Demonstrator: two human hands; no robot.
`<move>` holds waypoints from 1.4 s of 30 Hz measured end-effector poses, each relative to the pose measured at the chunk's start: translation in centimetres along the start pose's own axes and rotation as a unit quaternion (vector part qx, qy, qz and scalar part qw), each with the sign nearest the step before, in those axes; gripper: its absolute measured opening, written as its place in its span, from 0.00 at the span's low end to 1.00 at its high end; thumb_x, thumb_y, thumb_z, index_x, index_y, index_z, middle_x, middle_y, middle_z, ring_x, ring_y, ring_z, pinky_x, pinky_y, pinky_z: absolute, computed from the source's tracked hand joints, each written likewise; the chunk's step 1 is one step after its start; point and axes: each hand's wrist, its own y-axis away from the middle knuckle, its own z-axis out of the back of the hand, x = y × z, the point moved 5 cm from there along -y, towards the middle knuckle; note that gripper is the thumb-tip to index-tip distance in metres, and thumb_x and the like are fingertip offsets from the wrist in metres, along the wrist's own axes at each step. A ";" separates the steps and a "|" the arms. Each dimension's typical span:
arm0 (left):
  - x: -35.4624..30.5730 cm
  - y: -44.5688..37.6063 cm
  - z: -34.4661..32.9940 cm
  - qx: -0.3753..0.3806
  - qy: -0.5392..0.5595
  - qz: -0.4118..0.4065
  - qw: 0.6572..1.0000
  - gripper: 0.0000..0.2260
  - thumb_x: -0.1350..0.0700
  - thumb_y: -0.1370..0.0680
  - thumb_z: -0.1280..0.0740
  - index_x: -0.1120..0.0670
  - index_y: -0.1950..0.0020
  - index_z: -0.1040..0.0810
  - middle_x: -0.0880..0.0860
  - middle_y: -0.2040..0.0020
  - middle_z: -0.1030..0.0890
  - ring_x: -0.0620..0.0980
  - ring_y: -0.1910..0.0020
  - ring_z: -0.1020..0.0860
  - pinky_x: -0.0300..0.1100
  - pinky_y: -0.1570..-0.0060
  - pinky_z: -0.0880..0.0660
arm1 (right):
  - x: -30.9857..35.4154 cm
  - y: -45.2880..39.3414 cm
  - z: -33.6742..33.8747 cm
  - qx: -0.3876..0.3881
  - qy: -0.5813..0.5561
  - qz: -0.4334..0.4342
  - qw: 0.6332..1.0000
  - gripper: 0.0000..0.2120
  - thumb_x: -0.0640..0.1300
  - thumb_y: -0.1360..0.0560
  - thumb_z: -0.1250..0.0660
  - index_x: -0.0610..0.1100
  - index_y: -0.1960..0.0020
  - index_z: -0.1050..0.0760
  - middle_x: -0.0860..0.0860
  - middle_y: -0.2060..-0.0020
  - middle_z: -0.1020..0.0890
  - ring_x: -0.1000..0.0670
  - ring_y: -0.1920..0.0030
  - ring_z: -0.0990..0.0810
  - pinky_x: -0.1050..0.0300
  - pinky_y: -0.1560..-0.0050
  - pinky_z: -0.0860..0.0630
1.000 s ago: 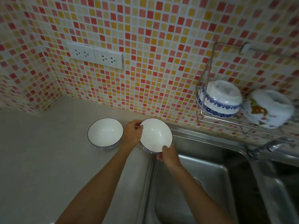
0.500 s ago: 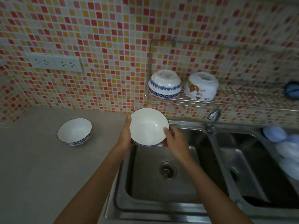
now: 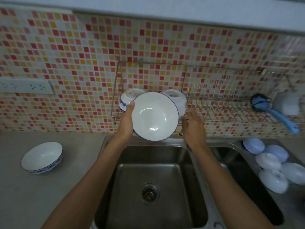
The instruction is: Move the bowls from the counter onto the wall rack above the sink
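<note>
Glossy ceramic, brushed steel, matt counter.
White glazed bowl (image 3: 155, 116) shiny; sink (image 3: 158, 166) dull stainless; wire rack (image 3: 231, 96) bright metal; counter (image 3: 49, 195) matt; brush (image 3: 279, 113) blue plastic.

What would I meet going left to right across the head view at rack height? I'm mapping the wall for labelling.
Power outlet → held bowl → right hand → blue brush → grey cup.

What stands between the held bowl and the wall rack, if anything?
Two upturned bowls already fill the wire rack's left end, directly behind the held bowl. The rack section to their right looks free.
</note>
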 end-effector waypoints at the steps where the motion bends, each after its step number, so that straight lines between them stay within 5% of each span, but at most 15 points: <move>1: -0.9 -0.6 -0.5 -0.008 -0.002 -0.014 1.000 0.12 0.42 0.20 0.47 0.43 0.42 0.29 0.49 0.49 0.20 0.51 0.49 0.21 0.49 0.48 0.22 | -0.5 -0.3 -0.7 0.010 0.040 0.012 0.999 0.27 0.57 0.19 0.54 0.41 0.34 0.28 0.43 0.35 0.24 0.42 0.31 0.29 0.41 0.28 0.36; 4: -3.3 -2.9 -2.6 -0.014 -0.028 -0.035 0.999 0.16 0.41 0.21 0.46 0.46 0.38 0.29 0.53 0.42 0.22 0.55 0.44 0.22 0.50 0.49 0.22 | -1.2 -0.3 -1.8 -0.019 0.110 0.034 0.993 0.24 0.53 0.17 0.53 0.40 0.31 0.30 0.43 0.32 0.26 0.44 0.28 0.33 0.47 0.24 0.48; 8: -6.1 -6.6 -5.6 0.000 -0.093 -0.103 0.990 0.20 0.41 0.21 0.45 0.49 0.32 0.33 0.54 0.36 0.26 0.57 0.40 0.25 0.48 0.54 0.23 | -1.3 0.3 -2.4 -0.085 0.132 0.038 0.987 0.25 0.51 0.18 0.52 0.36 0.31 0.31 0.41 0.32 0.27 0.43 0.29 0.32 0.46 0.26 0.44; 12: -7.4 -8.8 -7.8 0.010 -0.139 -0.171 0.975 0.26 0.38 0.25 0.39 0.46 0.30 0.36 0.50 0.31 0.29 0.53 0.36 0.27 0.55 0.41 0.26 | -1.3 0.3 -2.4 -0.116 0.143 0.042 0.982 0.22 0.48 0.18 0.48 0.35 0.32 0.30 0.40 0.33 0.26 0.42 0.30 0.30 0.46 0.26 0.44; 15: -8.1 -9.2 -9.5 0.008 -0.172 -0.235 0.957 0.23 0.44 0.23 0.35 0.47 0.30 0.34 0.42 0.35 0.28 0.39 0.40 0.28 0.41 0.40 0.28 | -1.4 0.2 -2.5 -0.131 0.141 0.056 0.980 0.22 0.46 0.18 0.48 0.34 0.32 0.31 0.39 0.33 0.26 0.42 0.30 0.30 0.47 0.26 0.42; 17: -8.2 -9.5 -10.4 -0.003 -0.217 -0.275 0.936 0.25 0.47 0.24 0.32 0.48 0.29 0.35 0.45 0.34 0.30 0.37 0.43 0.29 0.35 0.43 0.30 | -1.4 0.2 -2.6 -0.137 0.137 0.061 0.979 0.21 0.45 0.18 0.47 0.33 0.32 0.30 0.38 0.33 0.26 0.42 0.30 0.29 0.44 0.27 0.39; 21: -7.1 -10.3 -11.5 0.007 -0.342 -0.368 0.865 0.32 0.48 0.27 0.28 0.51 0.27 0.36 0.55 0.29 0.36 0.48 0.34 0.32 0.37 0.34 0.33 | -1.6 0.2 -2.9 -0.152 0.126 0.063 0.978 0.21 0.45 0.18 0.47 0.33 0.32 0.30 0.38 0.34 0.26 0.42 0.30 0.29 0.47 0.25 0.43; 27: -3.9 -10.3 -11.9 0.068 -0.516 -0.454 0.723 0.35 0.40 0.28 0.33 0.53 0.25 0.38 0.58 0.26 0.37 0.57 0.26 0.41 0.40 0.25 0.58 | -1.6 0.2 -3.0 -0.169 0.117 0.060 0.977 0.21 0.45 0.18 0.47 0.33 0.33 0.29 0.39 0.34 0.25 0.42 0.30 0.29 0.45 0.27 0.39; 33: -1.3 -9.9 -12.1 0.134 -0.606 -0.469 0.628 0.34 0.43 0.28 0.31 0.55 0.26 0.37 0.60 0.28 0.34 0.60 0.28 0.40 0.58 0.27 0.50 | -1.7 0.2 -3.1 -0.182 0.098 0.063 0.976 0.20 0.44 0.18 0.47 0.33 0.32 0.30 0.39 0.33 0.26 0.43 0.30 0.30 0.43 0.27 0.39; 36: -0.2 -10.0 -12.0 0.157 -0.629 -0.452 0.613 0.35 0.45 0.28 0.29 0.54 0.26 0.38 0.60 0.28 0.34 0.62 0.28 0.38 0.61 0.27 0.43 | -1.9 0.2 -3.2 -0.178 0.094 0.064 0.977 0.20 0.44 0.18 0.46 0.33 0.32 0.30 0.39 0.33 0.26 0.43 0.29 0.31 0.43 0.27 0.39; 42: 0.7 -10.6 -11.7 0.173 -0.638 -0.389 0.642 0.37 0.45 0.29 0.28 0.52 0.25 0.41 0.57 0.25 0.38 0.60 0.26 0.42 0.56 0.26 0.44 | -1.9 0.3 -3.2 -0.175 0.093 0.073 0.977 0.21 0.45 0.18 0.47 0.33 0.31 0.31 0.39 0.32 0.27 0.43 0.29 0.31 0.45 0.26 0.41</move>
